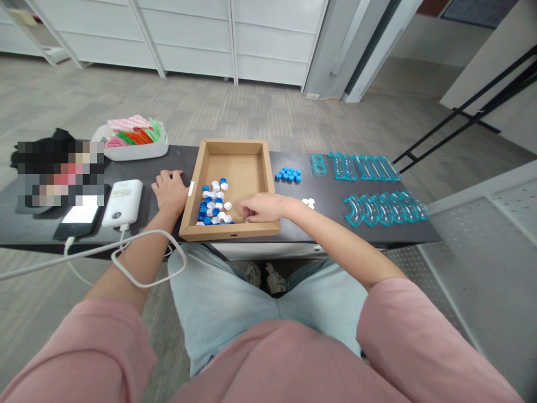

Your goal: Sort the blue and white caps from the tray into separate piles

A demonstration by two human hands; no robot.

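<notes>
Cardboard box, pieces within
Beside it, left hand was spread, unladen; inside, right hand's grasp couldn't be told; hexagonal pieces could be scattered by its knuckles.

Loc.: indoor workspace, prob. office-type rm., more than a home; exact use unclear. Flr.: grey carpet w/ tile pattern, typ. office. Back: row of tall white panels in frames, cabinets or dividers, can't tell which; grey pillar just R of them. Far R: grey metal panel w/ small holes, by table's end. Table: long, narrow, dark top, in use as workbench, w/ cardboard box, blue pcs. & teal parts in grps. L end: phone & power bank, both cabled.
</notes>
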